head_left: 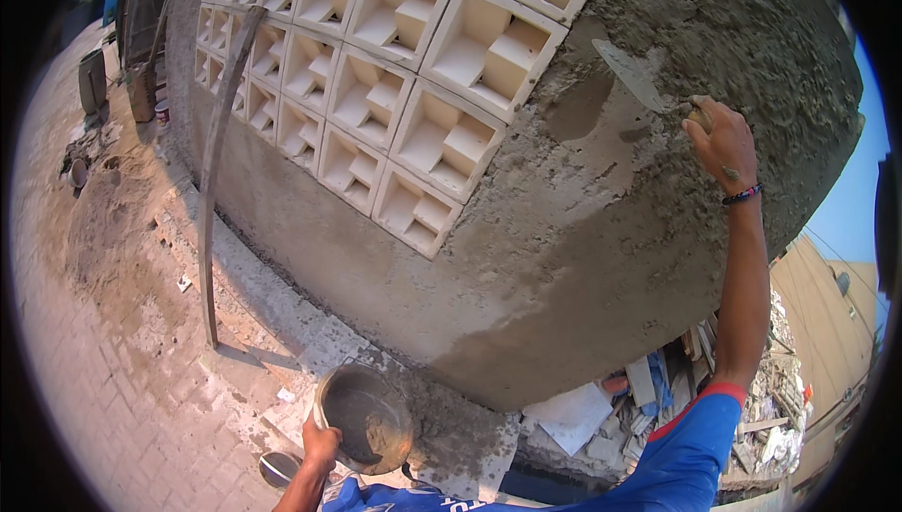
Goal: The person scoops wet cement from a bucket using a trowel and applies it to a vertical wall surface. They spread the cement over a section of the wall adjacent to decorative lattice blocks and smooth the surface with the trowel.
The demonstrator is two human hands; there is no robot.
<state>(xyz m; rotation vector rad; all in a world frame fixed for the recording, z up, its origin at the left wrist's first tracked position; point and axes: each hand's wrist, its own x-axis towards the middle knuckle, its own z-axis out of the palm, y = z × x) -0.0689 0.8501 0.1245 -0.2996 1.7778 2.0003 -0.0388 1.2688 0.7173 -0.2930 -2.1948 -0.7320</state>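
Observation:
My right hand [722, 144] is closed round the handle of a pointed trowel [631, 77], raised at the upper right. Its blade lies at or just off the wall [526, 296], among rough wet mortar [723, 23]; whether it touches I cannot tell. Low in the view, my left hand [321, 442] grips the rim of a round bucket [406, 418] with grey mortar [378, 432] inside. Left of the trowel, cream ventilation blocks [451, 141] sit in rows in the wall. A smooth damp patch shows between blade and blocks.
A long wooden board [218, 155] leans against the wall on the left. Sand [113, 211] is heaped on the paving [103, 362]. A second round container [279, 468] stands by the bucket. Rubble and wood scraps [601, 427] lie beyond the wall's lower right edge.

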